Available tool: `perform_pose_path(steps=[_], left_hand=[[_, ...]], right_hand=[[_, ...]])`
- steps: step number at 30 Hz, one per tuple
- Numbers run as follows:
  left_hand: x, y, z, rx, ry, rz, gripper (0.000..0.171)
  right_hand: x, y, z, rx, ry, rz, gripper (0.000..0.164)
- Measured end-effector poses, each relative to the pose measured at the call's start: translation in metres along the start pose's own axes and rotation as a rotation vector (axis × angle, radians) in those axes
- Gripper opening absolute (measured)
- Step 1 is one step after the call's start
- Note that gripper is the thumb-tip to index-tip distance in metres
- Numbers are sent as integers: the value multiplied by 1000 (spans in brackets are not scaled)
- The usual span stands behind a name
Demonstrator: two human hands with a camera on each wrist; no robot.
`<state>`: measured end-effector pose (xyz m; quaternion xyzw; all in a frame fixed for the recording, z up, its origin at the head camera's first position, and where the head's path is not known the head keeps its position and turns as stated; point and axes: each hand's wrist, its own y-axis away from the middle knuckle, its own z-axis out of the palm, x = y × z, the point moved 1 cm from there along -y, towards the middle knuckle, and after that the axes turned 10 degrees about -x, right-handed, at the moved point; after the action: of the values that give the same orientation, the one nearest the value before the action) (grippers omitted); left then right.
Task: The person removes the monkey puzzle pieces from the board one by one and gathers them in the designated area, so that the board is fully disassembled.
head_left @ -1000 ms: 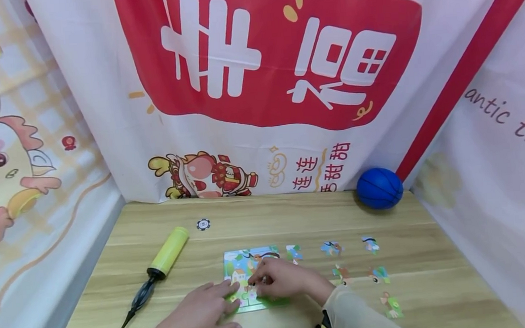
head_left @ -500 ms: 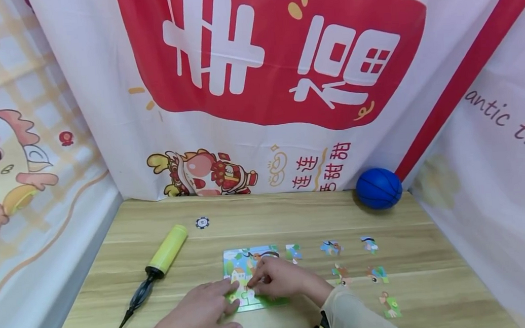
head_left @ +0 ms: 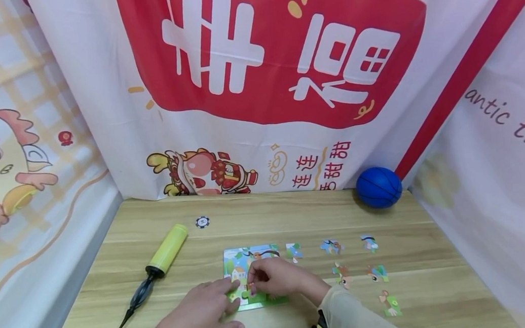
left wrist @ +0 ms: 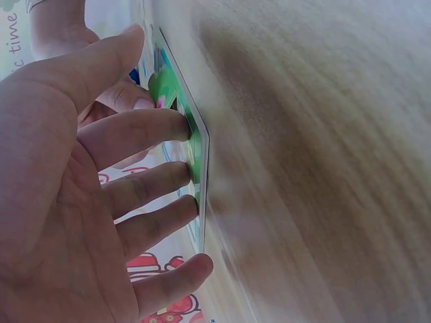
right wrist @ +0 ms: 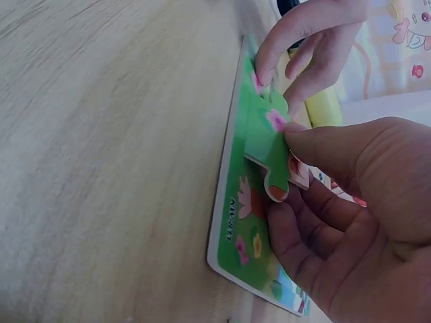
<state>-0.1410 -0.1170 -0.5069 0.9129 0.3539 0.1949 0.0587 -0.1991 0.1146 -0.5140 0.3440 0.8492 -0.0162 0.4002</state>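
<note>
A small jigsaw puzzle (head_left: 233,260) with a house and a green foreground lies on the wooden table in front of me. My left hand (head_left: 197,311) rests its fingertips on the puzzle's left side, fingers extended and spread, as the left wrist view also shows. Between thumb and fingers, my right hand (right wrist: 357,195) pinches a green puzzle piece (right wrist: 266,138) with a pink flower. That piece is tilted, its near edge raised above the tray (right wrist: 222,252). Printed picture and lettering show on the tray surface beneath it.
Several loose puzzle pieces (head_left: 332,247) lie spread to the right of the puzzle. A yellow and black hand pump (head_left: 170,252) lies on the left, near a poker chip (head_left: 202,222). At the back right a blue ball (head_left: 379,187) sits against the curtain (head_left: 262,159).
My right hand's fingers have shifted slightly, and the flower piece, flat in the puzzle before, is now tilted up in their pinch. The left hand has stayed in place.
</note>
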Motion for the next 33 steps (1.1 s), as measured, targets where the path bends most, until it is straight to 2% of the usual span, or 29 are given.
perform_pose_path(steps=[5,8,11,17,21,26,33], left_hand=[[2,-2,1,-1,0,-5,61],[2,-3,3,-8,0,-10,61],[3,-3,3,-29,15,-11,62],[5,0,1,-30,18,-14,61],[3,3,-1,-8,6,-23,63],[3,2,-2,5,9,-25,65],[6,-1,-1,-3,33,-18,63]], right_hand=[[3,5,-1,2,-51,-44,7],[8,20,-8,12,-95,-93,6],[21,55,-19,6,-123,-100,9],[60,146,-37,-25,-156,-4,10],[78,183,-42,-30,-222,22,8],[89,203,-40,-53,-306,43,9],[96,209,-32,-21,-327,24,7]])
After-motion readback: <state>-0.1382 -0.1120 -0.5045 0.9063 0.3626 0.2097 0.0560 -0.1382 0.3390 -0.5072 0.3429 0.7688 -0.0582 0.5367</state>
